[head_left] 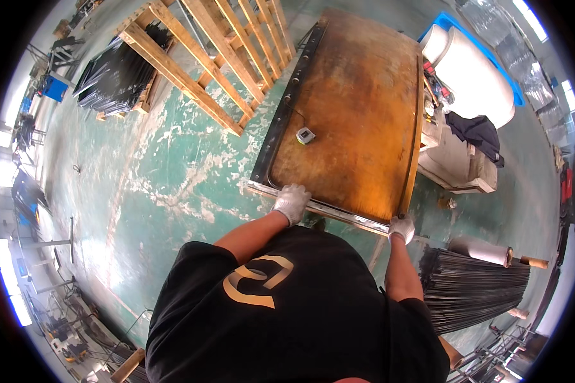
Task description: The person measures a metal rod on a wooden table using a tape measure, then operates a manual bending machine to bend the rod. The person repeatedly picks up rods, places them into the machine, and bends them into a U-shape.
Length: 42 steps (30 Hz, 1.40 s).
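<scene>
A brown, worn tabletop (358,96) stretches away in front of me. Along its near edge lies a long, narrow metal strip (345,213). My left hand (292,203), in a whitish glove, is closed over this strip left of its middle, with the fingertips at the tabletop. At the near right corner, my right hand (401,228), also gloved, grips the strip's right end; its fingertips are partly hidden. A tape measure (305,135) lies on the tabletop beyond my left hand. Down the left side runs a black bar with holes (291,96).
A wooden pallet frame (204,60) stands at the far left, beside a black-wrapped stack (118,73). On the right are tools (442,92), a dark cloth (476,134) and large white rolls (473,67). Black rods (473,287) lie bundled at the near right on the green floor (166,166).
</scene>
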Available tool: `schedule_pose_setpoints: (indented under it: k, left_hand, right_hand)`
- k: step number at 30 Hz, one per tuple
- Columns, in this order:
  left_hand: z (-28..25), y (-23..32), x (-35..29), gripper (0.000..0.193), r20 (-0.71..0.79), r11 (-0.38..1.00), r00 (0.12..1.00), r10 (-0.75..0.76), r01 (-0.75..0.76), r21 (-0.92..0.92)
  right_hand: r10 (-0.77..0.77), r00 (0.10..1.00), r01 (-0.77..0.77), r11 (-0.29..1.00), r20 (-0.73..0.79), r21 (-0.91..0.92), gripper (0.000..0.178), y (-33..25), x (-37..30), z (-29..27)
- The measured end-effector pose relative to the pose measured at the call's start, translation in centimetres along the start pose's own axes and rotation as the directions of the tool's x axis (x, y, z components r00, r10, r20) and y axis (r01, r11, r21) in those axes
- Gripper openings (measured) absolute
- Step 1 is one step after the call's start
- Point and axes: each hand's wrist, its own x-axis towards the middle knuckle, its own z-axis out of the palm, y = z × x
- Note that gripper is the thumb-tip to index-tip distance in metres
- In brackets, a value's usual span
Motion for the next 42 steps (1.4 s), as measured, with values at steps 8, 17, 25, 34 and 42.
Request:
schedule_pose_setpoints:
  k: [8, 17, 25, 34, 42]
  left_hand:
    - [-0.3, 0.0, 0.0, 0.021, 0.028, 0.999, 0.999, 0.019, -0.02, 0.027]
    - [-0.7, 0.1, -0.2, 0.022, 0.022, 1.0, 1.0, 0.017, -0.017, 0.005]
    - [-0.4, -0.1, -0.2, 0.021, 0.018, 1.0, 1.0, 0.013, -0.013, 0.018]
    - [-0.9, -0.1, -0.3, 0.022, 0.044, 1.0, 0.999, 0.03, -0.03, -0.001]
    - [-1.1, 0.0, 0.1, 0.027, 0.091, 1.0, 0.995, 0.031, -0.031, 0.003]
  right_hand:
    - [0.002, 1.0, -0.002, 1.0, 0.007, -0.019, 0.04, 0.3, 0.1, 0.1]
    - [-0.026, 1.0, 0.027, 1.0, 0.006, -0.008, 0.038, 1.0, 0.8, 0.6]
    - [-0.004, 1.0, 0.005, 0.999, 0.008, -0.04, 0.038, 0.7, 0.6, 0.3]
    - [-0.013, 1.0, 0.014, 0.999, 0.014, -0.044, 0.038, 0.1, 0.3, -0.1]
    - [-0.009, 1.0, 0.009, 1.0, -0.002, -0.023, 0.039, 1.3, 1.2, 0.7]
